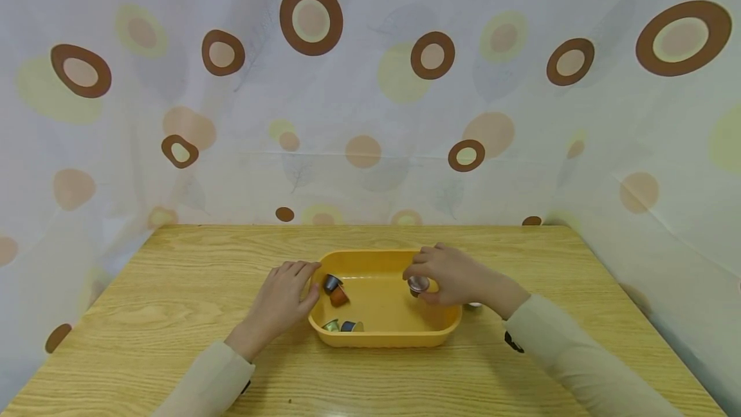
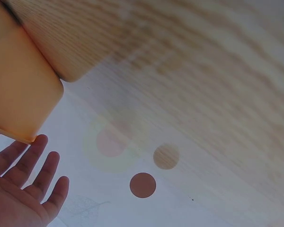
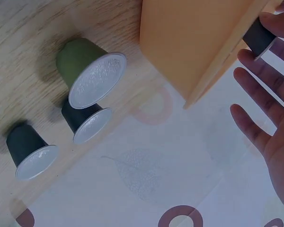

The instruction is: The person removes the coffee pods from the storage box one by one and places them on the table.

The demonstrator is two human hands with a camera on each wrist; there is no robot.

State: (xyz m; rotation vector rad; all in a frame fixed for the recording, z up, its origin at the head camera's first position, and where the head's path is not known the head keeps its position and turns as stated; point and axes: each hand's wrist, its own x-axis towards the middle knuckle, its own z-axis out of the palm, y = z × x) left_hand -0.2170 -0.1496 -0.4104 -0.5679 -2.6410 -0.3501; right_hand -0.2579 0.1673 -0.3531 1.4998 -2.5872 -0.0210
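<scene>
A yellow plastic tray stands on the wooden table. My left hand rests at its left end, fingertips on the rim and fingers nearly straight in the left wrist view. Over the tray's right part, my right hand pinches a dark coffee capsule between thumb and fingers, silvery lid showing in the head view. Inside the tray, at the left, lie a black capsule and a brown-orange capsule together. Along the near wall are a green capsule and a blue capsule, partly hidden by the rim.
Outside the tray's right end, a green capsule and two dark capsules, one nearer and one farther, stand on the table. My right forearm mostly covers them in the head view. A patterned cloth hangs behind and at both sides.
</scene>
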